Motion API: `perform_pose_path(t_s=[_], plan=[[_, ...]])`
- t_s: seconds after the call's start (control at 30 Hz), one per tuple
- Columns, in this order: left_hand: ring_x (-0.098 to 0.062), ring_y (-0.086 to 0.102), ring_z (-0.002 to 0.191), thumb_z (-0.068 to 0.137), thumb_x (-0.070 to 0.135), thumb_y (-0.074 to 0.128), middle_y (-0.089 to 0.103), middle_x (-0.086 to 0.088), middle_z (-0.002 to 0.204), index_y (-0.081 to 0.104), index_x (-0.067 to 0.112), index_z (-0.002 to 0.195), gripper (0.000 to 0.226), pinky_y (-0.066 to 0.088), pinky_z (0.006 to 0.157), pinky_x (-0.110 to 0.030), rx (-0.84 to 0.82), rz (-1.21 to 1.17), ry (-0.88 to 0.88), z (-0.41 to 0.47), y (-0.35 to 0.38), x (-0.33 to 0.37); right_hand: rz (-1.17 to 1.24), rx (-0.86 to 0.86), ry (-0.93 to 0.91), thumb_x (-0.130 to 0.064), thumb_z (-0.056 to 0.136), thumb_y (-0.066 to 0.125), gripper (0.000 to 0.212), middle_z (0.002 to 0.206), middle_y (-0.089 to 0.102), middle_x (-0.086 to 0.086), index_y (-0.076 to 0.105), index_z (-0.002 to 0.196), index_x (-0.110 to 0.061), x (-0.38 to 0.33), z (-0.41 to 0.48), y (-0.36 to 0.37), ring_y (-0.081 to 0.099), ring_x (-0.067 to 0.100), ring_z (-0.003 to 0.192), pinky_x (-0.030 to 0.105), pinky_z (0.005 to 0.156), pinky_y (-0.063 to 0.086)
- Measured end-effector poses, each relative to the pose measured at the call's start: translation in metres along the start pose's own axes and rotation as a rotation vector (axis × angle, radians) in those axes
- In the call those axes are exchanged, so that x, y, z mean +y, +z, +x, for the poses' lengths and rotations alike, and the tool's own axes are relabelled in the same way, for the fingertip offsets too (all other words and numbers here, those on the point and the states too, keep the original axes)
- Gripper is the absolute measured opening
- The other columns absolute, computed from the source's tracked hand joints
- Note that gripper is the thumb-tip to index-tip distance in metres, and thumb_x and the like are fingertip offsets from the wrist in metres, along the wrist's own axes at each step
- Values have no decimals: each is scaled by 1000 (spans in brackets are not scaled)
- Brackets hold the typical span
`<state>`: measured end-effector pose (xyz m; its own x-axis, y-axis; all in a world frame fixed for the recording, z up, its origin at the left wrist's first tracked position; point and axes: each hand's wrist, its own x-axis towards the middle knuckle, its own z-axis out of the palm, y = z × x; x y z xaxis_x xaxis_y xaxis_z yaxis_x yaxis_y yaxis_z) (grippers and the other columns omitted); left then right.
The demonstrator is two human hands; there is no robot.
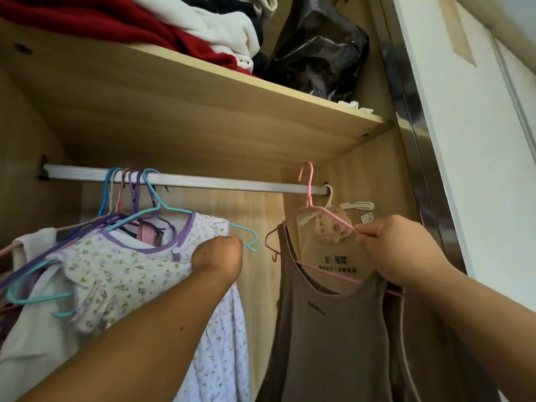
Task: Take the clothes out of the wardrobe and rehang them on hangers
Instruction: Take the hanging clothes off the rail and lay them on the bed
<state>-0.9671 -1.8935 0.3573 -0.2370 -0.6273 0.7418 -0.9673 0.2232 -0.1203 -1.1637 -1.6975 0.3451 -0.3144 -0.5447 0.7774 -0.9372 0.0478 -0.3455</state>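
Left hand (217, 255) clutches dress (121, 274), fingertips hidden — right hand (400, 252) pinches hanger (333, 216).

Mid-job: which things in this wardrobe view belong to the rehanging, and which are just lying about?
Job: brown tank top on pink hanger, pinched by right hand; floral top on teal hanger, held by left hand; rail; bunched hangers.
Lying about: red folded cloth, white cloth and black bag on the shelf; packaged item on white hanger.
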Motion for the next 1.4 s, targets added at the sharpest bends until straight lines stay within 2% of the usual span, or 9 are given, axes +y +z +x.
perform_pose_path(t_s=[0.23, 0.43, 0.7, 0.8, 0.9, 0.97, 1.13, 1.27, 1.4], plan=[[-22, 60, 106, 87, 3, 44, 61, -3, 117, 58, 22, 123, 43, 47, 83, -30, -45, 16, 32, 1, 9, -2, 106, 14, 33, -28, 97, 47, 30, 108, 69, -3, 64, 121, -28, 10, -3, -1, 56, 9, 75, 18, 52, 48], [-23, 35, 137, 92, 33, 51, 32, -1, 152, 33, 31, 146, 57, 33, 110, -36, -57, -317, 247, -17, 11, 16, 190, -47, 27, -31, 95, 50, 27, 88, 61, -17, 65, 118, -30, 22, -32, -17, 56, 2, 64, 11, 43, 38], [-24, 25, 142, 97, 26, 46, 19, -4, 158, 10, 23, 152, 66, 32, 111, -42, -78, -620, 355, -82, -14, 63, 212, -130, 81, -25, 91, 59, 21, 70, 65, -11, 72, 107, -24, 59, -110, -67, 57, 5, 53, 11, 45, 42], [-27, 46, 128, 99, 29, 43, 42, -7, 146, 21, 24, 149, 55, 39, 104, -41, -160, -641, 355, -115, -16, 74, 164, -146, 101, -25, 89, 62, 17, 81, 65, -17, 73, 103, -24, 71, -144, -101, 61, 6, 71, 7, 54, 41], [-24, 60, 94, 99, 28, 43, 66, -8, 107, 58, 23, 114, 22, 48, 84, -34, -259, -798, 390, -158, -25, 87, 78, -172, 165, -28, 87, 65, 9, 72, 65, -22, 70, 92, -33, 83, -176, -135, 59, 5, 69, 14, 57, 42], [-25, 61, 84, 98, 27, 45, 66, -6, 89, 61, 26, 94, 16, 46, 77, -34, -298, -878, 399, -188, -32, 96, 32, -182, 230, -31, 85, 67, 6, 57, 62, -17, 69, 86, -37, 93, -198, -152, 56, 2, 55, 14, 52, 42], [-20, 57, 72, 97, 17, 49, 62, -3, 76, 59, 24, 83, 18, 40, 65, -22, -287, -1079, 471, -265, -57, 123, 72, -163, 430, -37, 90, 59, 14, 69, 69, -6, 72, 84, -35, 110, -264, -194, 59, 6, 61, 21, 60, 45], [6, 46, 66, 97, 11, 47, 55, 10, 73, 59, 18, 88, 17, 33, 55, -6, -293, -1193, 491, -309, -70, 138, 192, -216, 576, -5, 90, 54, 31, 87, 73, 2, 73, 89, -29, 108, -314, -236, 65, 21, 86, 35, 81, 50], [-4, 49, 62, 98, 16, 45, 53, 10, 70, 60, 11, 92, 17, 30, 51, -12, -330, -1251, 496, -332, -73, 148, -52, -259, 588, 2, 81, 63, 37, 79, 71, -9, 70, 92, -33, 94, -350, -265, 64, 1, 73, 15, 72, 45]])
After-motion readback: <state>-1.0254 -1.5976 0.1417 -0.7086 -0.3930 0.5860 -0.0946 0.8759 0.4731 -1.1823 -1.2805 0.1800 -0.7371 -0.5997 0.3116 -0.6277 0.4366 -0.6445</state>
